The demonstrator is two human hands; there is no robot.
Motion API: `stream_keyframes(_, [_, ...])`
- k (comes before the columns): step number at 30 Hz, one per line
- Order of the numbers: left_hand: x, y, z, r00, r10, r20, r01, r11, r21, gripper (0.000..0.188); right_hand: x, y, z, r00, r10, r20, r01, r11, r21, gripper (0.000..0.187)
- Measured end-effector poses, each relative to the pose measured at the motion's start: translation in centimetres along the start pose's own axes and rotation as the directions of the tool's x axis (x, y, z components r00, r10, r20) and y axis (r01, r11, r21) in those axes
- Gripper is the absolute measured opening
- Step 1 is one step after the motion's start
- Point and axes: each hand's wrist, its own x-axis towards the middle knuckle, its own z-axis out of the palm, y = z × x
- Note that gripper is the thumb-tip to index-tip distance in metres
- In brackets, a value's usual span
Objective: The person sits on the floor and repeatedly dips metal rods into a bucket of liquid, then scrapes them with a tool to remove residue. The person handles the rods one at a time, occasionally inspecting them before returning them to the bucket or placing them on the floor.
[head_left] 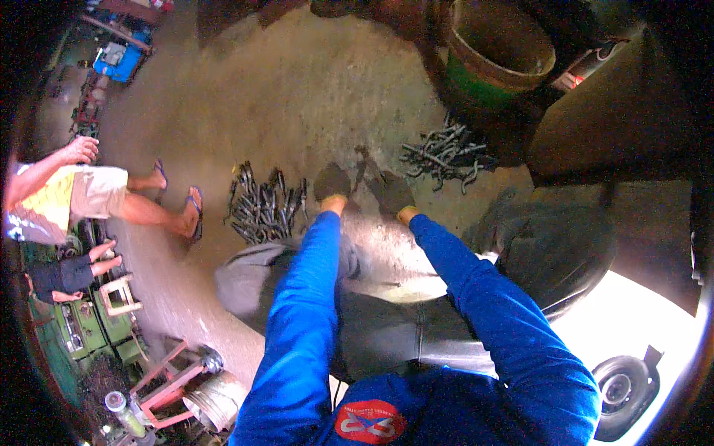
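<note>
Both my hands wear dark gloves and reach low over the floor in front of me. My right hand (391,192) is closed around a short dark metal piece (362,157), whose far end sticks out between the hands. Close beside it is my left hand (333,181); its fingers are too dark and blurred to make out. A pile of dark, rod-like metal pieces (265,207) lies just left of my left hand. To the right of my right hand lies another pile of similar bent metal pieces (445,154).
A large green-and-rusty drum (487,70) stands at the far right. Left, a person in shorts and sandals (100,189) stands near another person (71,275), a wooden stool (119,295) and green machinery (89,323). A bucket (216,401) stands lower left, a wheel (621,390) lower right.
</note>
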Motion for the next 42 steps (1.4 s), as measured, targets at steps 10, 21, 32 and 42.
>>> stream_keyframes(10, [1.0, -1.6, 0.6, 0.998, -0.030, -0.064, 0.024, 0.995, -0.097, 0.025, 0.8, 0.5, 1.8, 0.998, -0.022, -0.054, 0.033, 0.977, 0.210, 0.047])
stream_keyframes(21, [0.8, -2.9, -0.8, 0.995, 0.000, 0.098, 0.013, 0.991, -0.132, 0.029, -1.7, -3.7, -2.6, 0.992, 0.046, 0.119, -0.053, 0.997, 0.059, 0.046])
stream_keyframes(32, [3.2, -5.5, 1.9, 0.939, 0.288, 0.185, -0.278, 0.957, -0.079, 0.027, -1.8, -2.1, -2.2, 0.992, 0.042, 0.117, -0.044, 0.999, 0.015, 0.038])
stream_keyframes(42, [2.7, -7.2, 0.6, 0.935, 0.303, 0.185, -0.297, 0.953, -0.060, 0.023, -0.4, -2.1, -0.4, 0.992, 0.126, 0.013, -0.127, 0.975, 0.185, 0.050])
